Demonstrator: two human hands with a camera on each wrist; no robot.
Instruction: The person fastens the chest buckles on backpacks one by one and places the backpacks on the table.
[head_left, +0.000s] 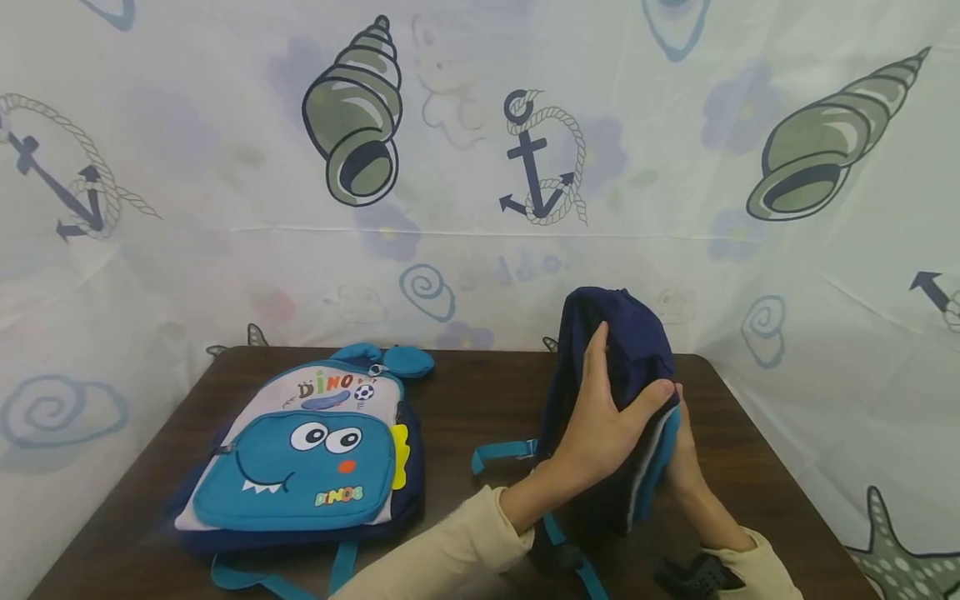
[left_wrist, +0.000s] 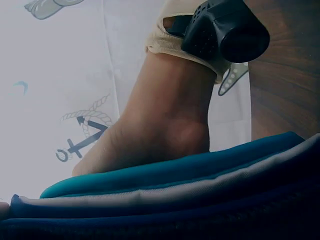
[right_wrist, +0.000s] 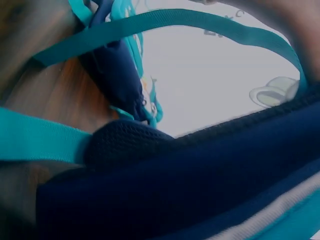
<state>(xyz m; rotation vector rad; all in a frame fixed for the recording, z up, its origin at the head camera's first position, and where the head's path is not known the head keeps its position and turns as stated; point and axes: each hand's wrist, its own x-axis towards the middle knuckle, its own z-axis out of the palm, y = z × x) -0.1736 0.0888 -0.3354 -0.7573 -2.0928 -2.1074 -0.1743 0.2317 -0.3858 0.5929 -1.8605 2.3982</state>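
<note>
Both hands hold a navy backpack [head_left: 633,333] upright on the right side of the table, its side turned toward me in the head view. My left hand [head_left: 600,425] grips that side, index finger extended upward and thumb spread toward the front edge. The right hand [head_left: 682,458] lies against the teal front; its fingers are mostly hidden behind the bag. In the left wrist view, the right hand [left_wrist: 150,125] meets the teal front panel [left_wrist: 165,170]. A teal strap [right_wrist: 190,20] arches beside the navy side in the right wrist view.
A second backpack [head_left: 300,467], with a blue dinosaur face, lies front up on the left of the dark wooden table [head_left: 465,400]. Its teal straps [head_left: 258,579] trail toward the front. A patterned cloth [head_left: 465,167] hangs behind and around the table.
</note>
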